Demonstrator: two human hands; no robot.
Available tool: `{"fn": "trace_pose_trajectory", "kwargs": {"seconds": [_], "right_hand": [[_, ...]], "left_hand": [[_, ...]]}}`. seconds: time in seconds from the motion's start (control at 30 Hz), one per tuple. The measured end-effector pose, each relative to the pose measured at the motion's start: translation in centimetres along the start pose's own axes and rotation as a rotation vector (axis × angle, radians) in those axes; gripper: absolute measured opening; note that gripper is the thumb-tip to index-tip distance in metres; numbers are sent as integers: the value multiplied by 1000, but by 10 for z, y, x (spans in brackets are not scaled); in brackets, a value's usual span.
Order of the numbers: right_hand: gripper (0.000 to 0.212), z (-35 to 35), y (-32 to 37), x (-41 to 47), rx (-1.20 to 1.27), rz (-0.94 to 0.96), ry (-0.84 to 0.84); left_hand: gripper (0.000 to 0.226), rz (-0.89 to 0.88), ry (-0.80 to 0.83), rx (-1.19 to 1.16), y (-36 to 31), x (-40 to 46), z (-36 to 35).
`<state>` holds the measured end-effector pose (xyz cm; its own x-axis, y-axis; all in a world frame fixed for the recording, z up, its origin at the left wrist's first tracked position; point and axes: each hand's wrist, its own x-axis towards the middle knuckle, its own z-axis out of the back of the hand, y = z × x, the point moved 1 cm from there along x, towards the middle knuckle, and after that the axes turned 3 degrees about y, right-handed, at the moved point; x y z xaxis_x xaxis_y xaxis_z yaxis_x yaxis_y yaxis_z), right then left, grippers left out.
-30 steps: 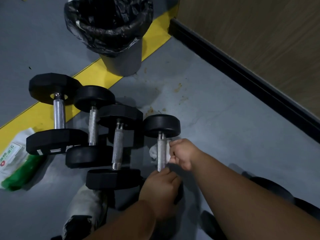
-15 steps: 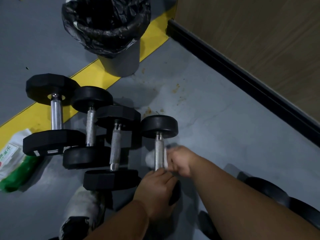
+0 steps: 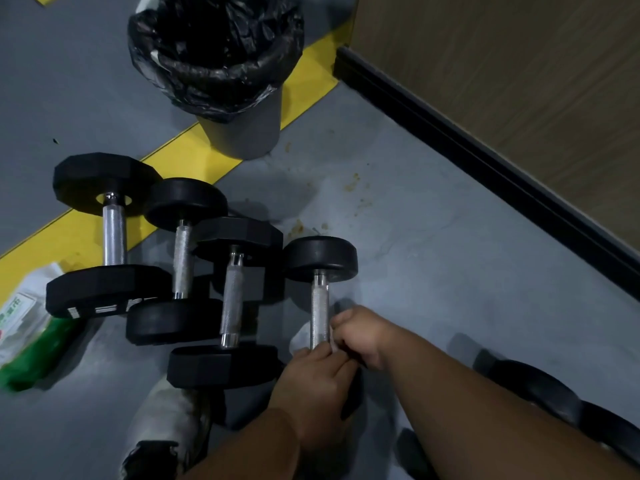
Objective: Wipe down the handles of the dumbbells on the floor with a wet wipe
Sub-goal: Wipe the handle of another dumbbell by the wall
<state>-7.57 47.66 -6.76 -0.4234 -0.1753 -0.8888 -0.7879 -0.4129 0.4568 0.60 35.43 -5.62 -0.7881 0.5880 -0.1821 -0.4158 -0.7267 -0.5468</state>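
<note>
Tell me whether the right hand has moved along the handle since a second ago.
Yes. The right hand, holding the wet wipe, slid down the handle, away from the far weight head towards the left hand.

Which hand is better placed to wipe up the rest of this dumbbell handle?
The right hand: it pinches the wet wipe against the handle. The left hand rests on the near weight, steadying it.
</note>
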Motion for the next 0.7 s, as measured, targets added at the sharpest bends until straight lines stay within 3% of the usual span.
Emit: {"fn": "trace_pose_trajectory", "kwargs": {"seconds": [0.2,0.3,0.4,0.57,0.7], "right_hand": [[41,-1,30,9,481,108,-202],[33,-4,22,-11,225,44,-99],[34,3,30,-13,-27,-8,-21],[38,15,59,-1,258,55,15],[35,10,33,-5,180,-13,2]], "left_hand": [[31,58,218,292,-26,15,16],[43,169,375,378,-47,30,7],[49,232,406,404,-49,34,3],[32,122,221,279,-35,25,10],[21,57,69,173,-25,18,0]]}}
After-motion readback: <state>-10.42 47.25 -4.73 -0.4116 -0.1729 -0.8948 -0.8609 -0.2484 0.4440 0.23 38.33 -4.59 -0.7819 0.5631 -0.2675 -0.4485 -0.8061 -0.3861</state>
